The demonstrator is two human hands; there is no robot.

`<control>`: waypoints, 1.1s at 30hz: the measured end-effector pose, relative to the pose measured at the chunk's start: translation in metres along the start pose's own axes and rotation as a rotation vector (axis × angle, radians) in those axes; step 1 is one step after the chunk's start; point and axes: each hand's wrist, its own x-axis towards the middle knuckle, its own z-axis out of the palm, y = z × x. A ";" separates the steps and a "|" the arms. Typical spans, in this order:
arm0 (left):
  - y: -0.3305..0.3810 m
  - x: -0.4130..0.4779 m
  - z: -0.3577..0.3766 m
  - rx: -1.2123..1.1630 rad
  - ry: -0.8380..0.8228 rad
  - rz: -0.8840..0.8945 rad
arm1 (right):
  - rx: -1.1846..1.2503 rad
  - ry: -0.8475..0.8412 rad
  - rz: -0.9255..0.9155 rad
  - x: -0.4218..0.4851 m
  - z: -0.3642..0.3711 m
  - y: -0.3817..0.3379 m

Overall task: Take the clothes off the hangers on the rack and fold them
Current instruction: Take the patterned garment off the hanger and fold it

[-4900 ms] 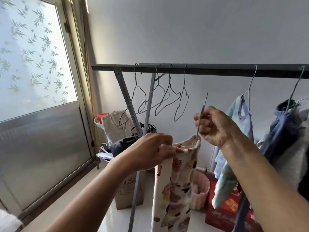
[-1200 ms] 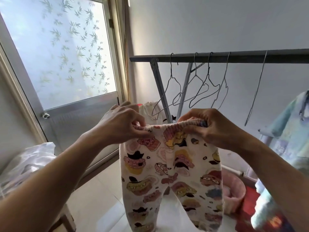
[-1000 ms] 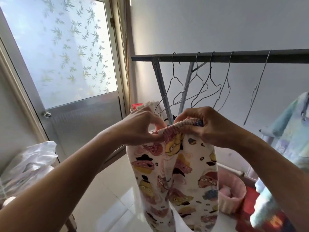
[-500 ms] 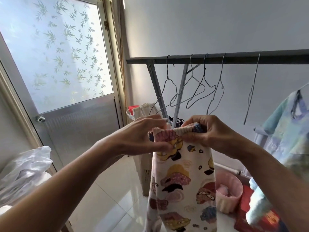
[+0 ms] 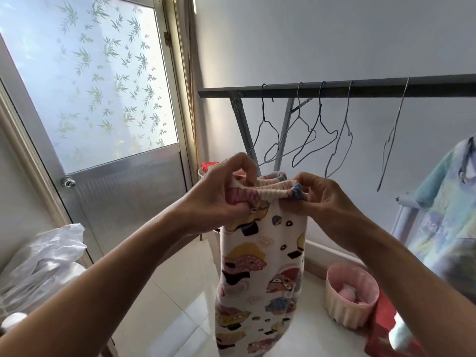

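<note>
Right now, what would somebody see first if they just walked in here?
The cartoon-print trousers hang in the middle, with the left hand and right hand pinching the stretchy waistband. Behind them, five bare wire hangers dangle from the dark rack bar. On the left, a frosted door pane with leaf shapes glows bright.

Hanger [image 5: 400, 106] hung at two o'clock, our left hand [image 5: 219, 199] and right hand [image 5: 324, 199] now pinch the trousers [image 5: 260, 266] doubled lengthwise.
</note>
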 end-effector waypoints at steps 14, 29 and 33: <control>0.001 0.019 -0.008 -0.180 0.110 -0.330 | 0.201 0.143 -0.046 0.009 0.004 -0.004; -0.019 0.009 0.012 -0.353 0.285 -0.276 | 0.340 0.242 -0.004 0.004 0.019 0.021; -0.057 -0.026 0.024 -0.335 0.128 -0.402 | 0.421 0.310 -0.022 0.010 0.018 0.017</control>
